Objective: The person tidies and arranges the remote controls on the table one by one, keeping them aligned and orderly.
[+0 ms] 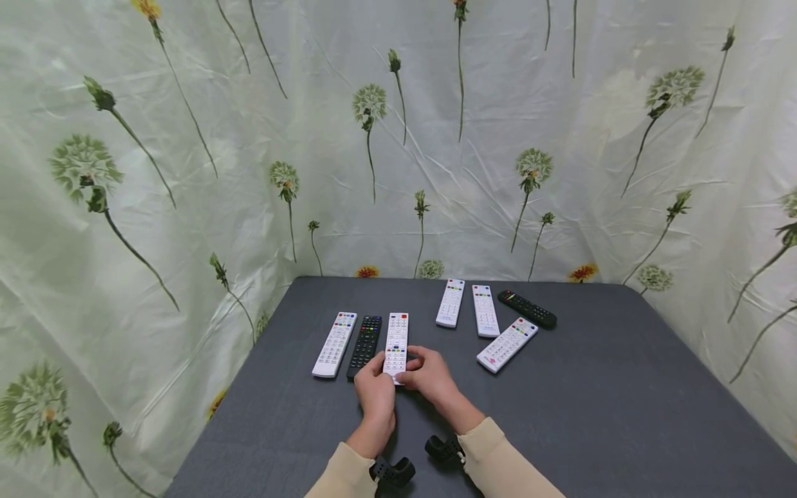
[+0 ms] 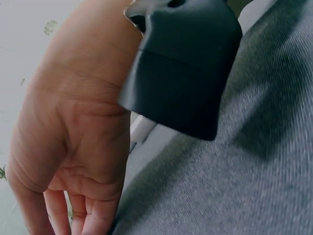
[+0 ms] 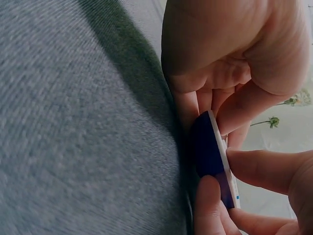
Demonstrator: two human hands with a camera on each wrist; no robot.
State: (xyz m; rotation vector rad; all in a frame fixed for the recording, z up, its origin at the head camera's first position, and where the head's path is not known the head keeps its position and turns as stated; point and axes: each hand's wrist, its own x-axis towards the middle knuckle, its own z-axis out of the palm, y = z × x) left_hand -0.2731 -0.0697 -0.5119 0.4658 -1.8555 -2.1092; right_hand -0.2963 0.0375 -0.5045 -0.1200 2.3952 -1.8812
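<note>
Both hands are at the near end of a white remote control [image 1: 396, 335], its buttons facing up. My left hand [image 1: 376, 393] pinches its left near corner, thumb on top. From the right, my right hand [image 1: 436, 382] grips the same end between thumb and fingers. In the right wrist view the remote's dark blue end [image 3: 209, 147] shows between the right hand [image 3: 230, 54] and the left thumb and fingers. The left wrist view shows the left palm [image 2: 83, 142]; its fingertips are cut off. A black remote [image 1: 365, 342] lies just left of the held one.
Another white remote [image 1: 335, 344] lies at the far left of the row. Farther back, right of the hands, are two white remotes [image 1: 450, 303] [image 1: 486, 311], a black remote [image 1: 527, 308] and a slanted white remote [image 1: 507, 344]. A flower-print curtain [image 1: 436, 138] hangs behind the dark table [image 1: 591, 415].
</note>
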